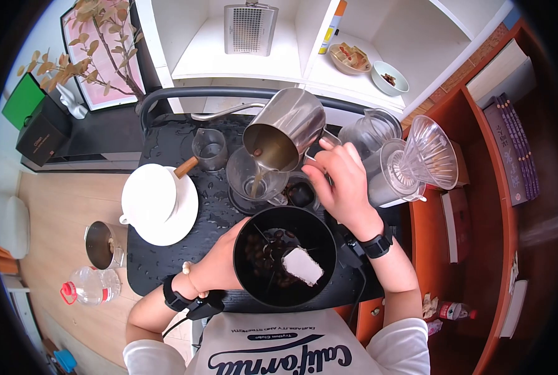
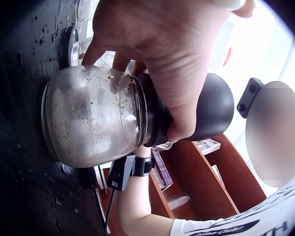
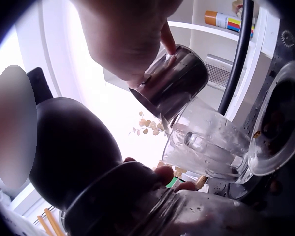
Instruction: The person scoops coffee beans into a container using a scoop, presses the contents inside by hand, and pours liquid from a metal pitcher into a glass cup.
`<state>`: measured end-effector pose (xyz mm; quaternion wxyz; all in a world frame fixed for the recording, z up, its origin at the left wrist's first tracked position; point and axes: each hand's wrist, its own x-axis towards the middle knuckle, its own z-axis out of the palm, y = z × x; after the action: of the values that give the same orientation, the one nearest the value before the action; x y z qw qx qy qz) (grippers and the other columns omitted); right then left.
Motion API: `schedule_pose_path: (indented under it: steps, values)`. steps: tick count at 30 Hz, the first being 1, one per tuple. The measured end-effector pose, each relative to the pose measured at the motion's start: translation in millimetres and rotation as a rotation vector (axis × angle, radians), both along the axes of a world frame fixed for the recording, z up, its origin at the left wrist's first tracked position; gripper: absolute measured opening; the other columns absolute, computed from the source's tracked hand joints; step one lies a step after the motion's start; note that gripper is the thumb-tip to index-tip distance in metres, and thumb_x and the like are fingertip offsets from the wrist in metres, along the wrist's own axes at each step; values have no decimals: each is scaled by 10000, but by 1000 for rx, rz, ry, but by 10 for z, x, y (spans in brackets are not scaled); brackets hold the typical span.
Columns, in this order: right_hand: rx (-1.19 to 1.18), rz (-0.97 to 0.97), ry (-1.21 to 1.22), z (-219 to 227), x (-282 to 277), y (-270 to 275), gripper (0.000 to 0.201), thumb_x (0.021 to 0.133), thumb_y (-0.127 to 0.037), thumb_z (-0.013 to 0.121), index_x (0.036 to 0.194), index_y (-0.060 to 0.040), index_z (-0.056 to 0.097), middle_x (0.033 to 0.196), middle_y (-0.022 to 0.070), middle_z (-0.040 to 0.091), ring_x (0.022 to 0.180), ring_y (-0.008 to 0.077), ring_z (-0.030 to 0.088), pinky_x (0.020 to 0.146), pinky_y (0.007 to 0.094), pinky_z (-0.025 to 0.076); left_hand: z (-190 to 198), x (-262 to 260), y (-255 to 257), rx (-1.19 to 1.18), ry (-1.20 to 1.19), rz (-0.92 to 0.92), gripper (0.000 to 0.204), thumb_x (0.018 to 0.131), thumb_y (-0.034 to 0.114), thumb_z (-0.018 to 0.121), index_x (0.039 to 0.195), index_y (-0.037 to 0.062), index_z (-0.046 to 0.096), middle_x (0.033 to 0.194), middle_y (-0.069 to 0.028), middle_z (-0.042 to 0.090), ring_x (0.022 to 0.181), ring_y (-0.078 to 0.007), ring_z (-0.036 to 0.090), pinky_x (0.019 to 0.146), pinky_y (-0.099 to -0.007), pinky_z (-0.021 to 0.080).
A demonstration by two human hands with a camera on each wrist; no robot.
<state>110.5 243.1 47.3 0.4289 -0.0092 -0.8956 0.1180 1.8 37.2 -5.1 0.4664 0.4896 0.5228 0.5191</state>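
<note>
My right hand [image 1: 341, 181] grips the handle of a steel gooseneck kettle [image 1: 297, 119], tipped with its open mouth low. Brownish liquid runs over its rim into a clear glass server [image 1: 244, 172] beneath; in the right wrist view the kettle [image 3: 174, 81] is tilted just above the glass [image 3: 206, 137]. My left hand [image 1: 219, 262] holds a coffee grinder upright near the table's front edge. Its black hopper [image 1: 254, 290] contains coffee beans and a white piece. In the left wrist view, my left hand [image 2: 157, 54] wraps round the grinder's black neck, above its speckled glass jar [image 2: 91, 118].
On the wet black table [image 1: 185, 269] stand a white cup [image 1: 150, 194] on a saucer [image 1: 188, 219], a small glass pitcher [image 1: 210, 150] and a clear ribbed dripper [image 1: 432, 150]. A black rail [image 1: 191, 92] runs along the back. Bowls sit on the white shelf [image 1: 229, 37].
</note>
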Motion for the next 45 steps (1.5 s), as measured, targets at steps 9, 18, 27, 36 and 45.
schedule_pose_path:
  steps: [9, 18, 27, 36, 45]
  values:
    - [-1134, 86, 69, -108, -29, 116, 169, 936, -199, 488, 917, -32, 511, 840, 1, 567, 802, 56, 530, 756, 244, 463, -69, -10, -12, -9, -28, 0, 825, 559, 254, 808, 1251, 17, 427, 1205, -146, 476, 1097, -279, 502, 950, -345, 398]
    - [-1479, 19, 26, -384, -23, 140, 153, 962, -227, 424, 910, -95, 481, 752, -60, 387, 693, 11, 415, 845, 317, 485, -149, -62, -87, -54, -143, 19, 856, 553, 249, 818, 1259, 4, 400, 1219, -130, 493, 1099, -219, 505, 958, -335, 386]
    - [-1347, -23, -296, -601, 65, 255, 160, 963, -174, 394, 1050, -62, 469, 850, 0, 471, 754, 55, 477, 806, 282, 492, -275, -363, -644, -166, -230, 34, 448, 886, 281, 514, 1202, -34, 472, 1302, -180, 428, 1089, -211, 511, 902, -362, 470]
    - [27, -42, -446, -90, 819, -111, 352, 701, -27, 561, 1038, -116, 606, 920, 45, 534, 813, 204, 526, 725, 320, 437, -800, -463, -1253, -86, -505, 308, 484, 844, 359, 548, 1115, -42, 543, 1159, -229, 531, 895, -203, 619, 744, -318, 544]
    - [192, -111, -599, -194, 1263, -167, 343, 654, -68, 577, 978, -161, 641, 874, -16, 538, 782, 154, 493, 739, 296, 390, -568, -403, -1138, -201, -561, 271, 371, 900, 115, 477, 1258, 23, 443, 1236, -36, 513, 1031, -163, 507, 873, -292, 431]
